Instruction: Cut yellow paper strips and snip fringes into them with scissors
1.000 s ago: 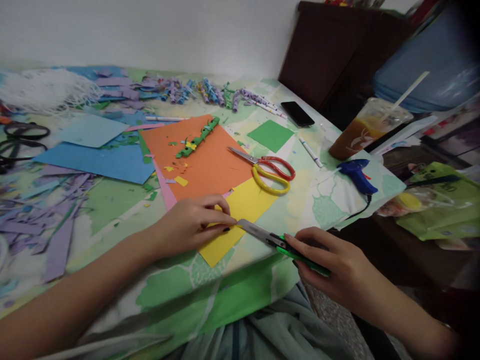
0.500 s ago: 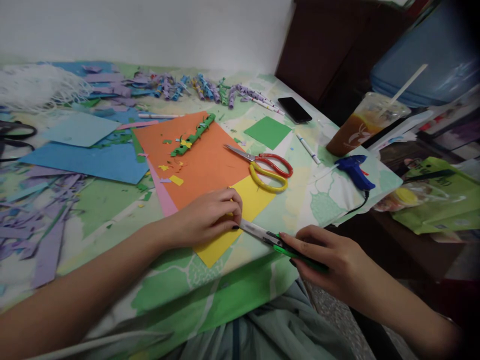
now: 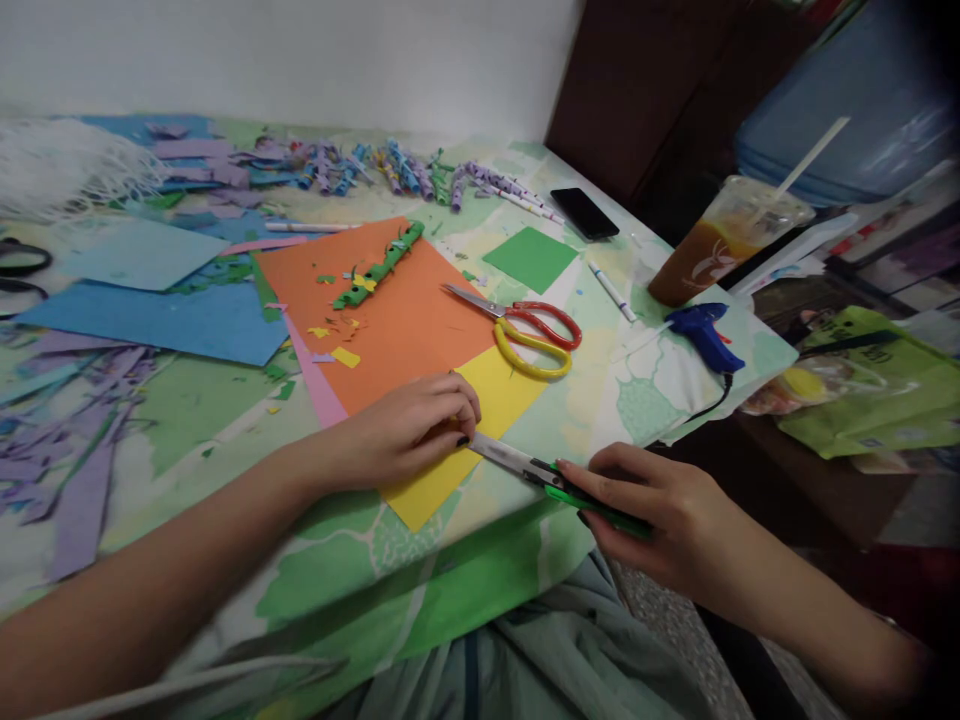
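My right hand (image 3: pixel 660 525) is closed around the green and black handle of a utility knife (image 3: pixel 517 462). Its long blade is extended, pointing left over the near edge of a yellow paper sheet (image 3: pixel 502 395). At the blade's tip are the bent fingers of my left hand (image 3: pixel 412 430), pinched together above the yellow paper; what they hold is hidden. Beyond lies an orange sheet (image 3: pixel 442 340) bearing a green paper roll with small cutouts (image 3: pixel 382 265) and yellow scraps. Scissors with red and yellow handles (image 3: pixel 525 340) rest partly open across both sheets.
Blue sheets (image 3: pixel 157 320) and purple paper strips (image 3: pixel 82 500) spread over the left side. Curled paper rolls (image 3: pixel 397 170) line the back. Rightward are a green sheet (image 3: pixel 531 260), a phone (image 3: pixel 585 214), a marker (image 3: pixel 611 290), a drink cup (image 3: pixel 720 250) and a blue glue gun (image 3: pixel 705 335).
The whole view has shifted slightly, so everything sits a little further left. Both hands and the utility knife keep nearly the same places relative to the paper.
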`<state>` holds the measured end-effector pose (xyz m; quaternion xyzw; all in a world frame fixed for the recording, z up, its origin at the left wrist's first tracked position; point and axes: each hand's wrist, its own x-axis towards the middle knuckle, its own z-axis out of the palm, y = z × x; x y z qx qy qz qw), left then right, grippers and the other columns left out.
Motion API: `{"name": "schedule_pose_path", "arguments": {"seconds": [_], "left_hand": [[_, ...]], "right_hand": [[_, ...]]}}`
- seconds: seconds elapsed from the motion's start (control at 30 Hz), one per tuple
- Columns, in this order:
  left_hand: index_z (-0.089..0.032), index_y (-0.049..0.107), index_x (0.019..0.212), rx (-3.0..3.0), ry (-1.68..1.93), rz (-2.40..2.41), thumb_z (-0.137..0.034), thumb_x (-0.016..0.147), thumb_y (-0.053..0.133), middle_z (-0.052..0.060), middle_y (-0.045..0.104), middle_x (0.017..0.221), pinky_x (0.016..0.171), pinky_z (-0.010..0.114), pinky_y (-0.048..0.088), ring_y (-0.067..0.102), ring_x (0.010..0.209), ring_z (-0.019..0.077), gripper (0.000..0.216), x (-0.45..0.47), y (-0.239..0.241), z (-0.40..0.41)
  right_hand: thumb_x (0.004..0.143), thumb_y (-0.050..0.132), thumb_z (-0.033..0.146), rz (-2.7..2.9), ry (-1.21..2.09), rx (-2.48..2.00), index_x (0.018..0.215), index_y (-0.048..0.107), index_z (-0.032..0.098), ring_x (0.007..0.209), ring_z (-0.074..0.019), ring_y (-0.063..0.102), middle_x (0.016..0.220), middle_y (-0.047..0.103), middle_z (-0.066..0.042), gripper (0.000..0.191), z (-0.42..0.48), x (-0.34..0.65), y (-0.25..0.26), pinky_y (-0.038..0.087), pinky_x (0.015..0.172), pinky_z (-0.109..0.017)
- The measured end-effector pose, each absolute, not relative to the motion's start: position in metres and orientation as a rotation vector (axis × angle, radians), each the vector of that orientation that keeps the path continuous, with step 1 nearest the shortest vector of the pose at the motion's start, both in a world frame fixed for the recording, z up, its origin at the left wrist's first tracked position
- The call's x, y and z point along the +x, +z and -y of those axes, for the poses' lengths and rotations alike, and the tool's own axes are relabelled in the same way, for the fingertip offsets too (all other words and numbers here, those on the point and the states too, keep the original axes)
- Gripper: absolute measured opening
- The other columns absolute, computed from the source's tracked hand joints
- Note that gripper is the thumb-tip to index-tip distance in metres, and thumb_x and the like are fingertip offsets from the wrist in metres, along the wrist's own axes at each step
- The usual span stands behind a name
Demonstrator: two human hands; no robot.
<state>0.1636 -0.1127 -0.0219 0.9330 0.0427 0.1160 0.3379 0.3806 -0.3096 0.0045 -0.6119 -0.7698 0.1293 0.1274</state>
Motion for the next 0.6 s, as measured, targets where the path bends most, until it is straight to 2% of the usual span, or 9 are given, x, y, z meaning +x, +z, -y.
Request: {"name": "schedule_pose_path", "arguments": {"seconds": [0.6], "left_hand": [[-0.017,0.051,0.089,2.498,0.294,-0.096,-0.013,0.093,0.036,0.008,0.054,0.099,0.079,0.031,0.041,0.05,0.09,0.0178,0.017,0.1639,-0.0246,0.1132]], "right_hand": [[0.09,0.053,0.019,2.181,0.514,-1.756,0.122,0.062,0.019,0.072,-0.0166,0.064,0.094,0.064,-0.01,0.034,0.3076,0.3789,0.0117,0.053,0.066,-0.026]]}}
